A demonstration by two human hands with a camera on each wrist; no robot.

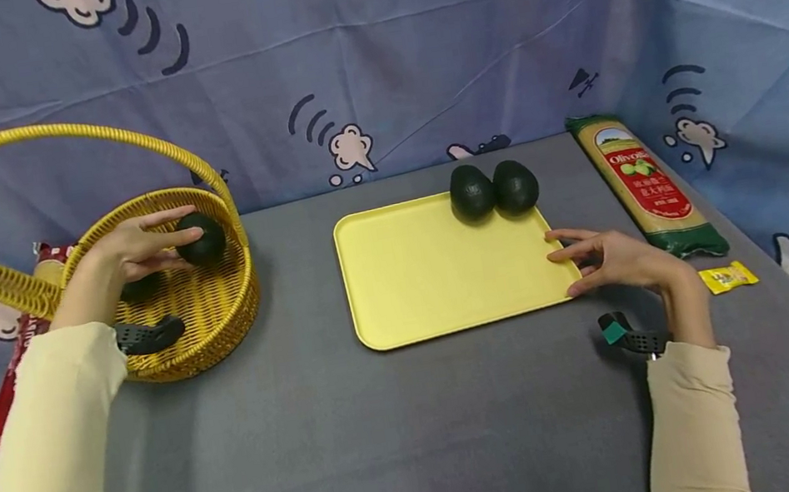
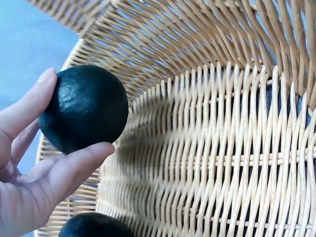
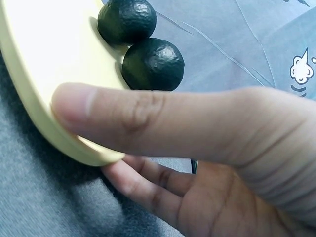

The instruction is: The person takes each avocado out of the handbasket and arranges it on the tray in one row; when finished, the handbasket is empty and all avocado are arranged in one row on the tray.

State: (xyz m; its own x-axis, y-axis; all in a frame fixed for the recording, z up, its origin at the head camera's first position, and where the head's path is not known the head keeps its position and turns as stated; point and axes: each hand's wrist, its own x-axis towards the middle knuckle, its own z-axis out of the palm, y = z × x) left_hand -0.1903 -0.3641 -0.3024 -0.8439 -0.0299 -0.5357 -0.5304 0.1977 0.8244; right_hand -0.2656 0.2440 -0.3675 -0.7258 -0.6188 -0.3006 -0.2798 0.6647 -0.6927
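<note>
In the head view my left hand (image 1: 141, 248) is inside the yellow wicker basket (image 1: 227, 320), holding a dark green avocado (image 1: 203, 241) between thumb and fingers. The left wrist view shows this avocado (image 2: 85, 108) near the basket wall. Another avocado (image 1: 141, 288) lies in the basket, partly hidden by the hand. My right hand (image 1: 619, 258) grips the right end of the yellow tray (image 1: 436, 274); in the right wrist view the thumb lies over the rim and fingers sit under it. Two avocados (image 1: 472, 193) rest side by side at the tray's back right corner.
The basket's tall handle (image 1: 83, 132) arches over my left forearm. A red package (image 1: 3, 398) lies behind the basket at the left. Right of the tray are a pasta packet (image 1: 646, 181) and a small yellow wrapper (image 1: 728, 277). A patterned blue cloth (image 1: 400, 69) hangs behind the table.
</note>
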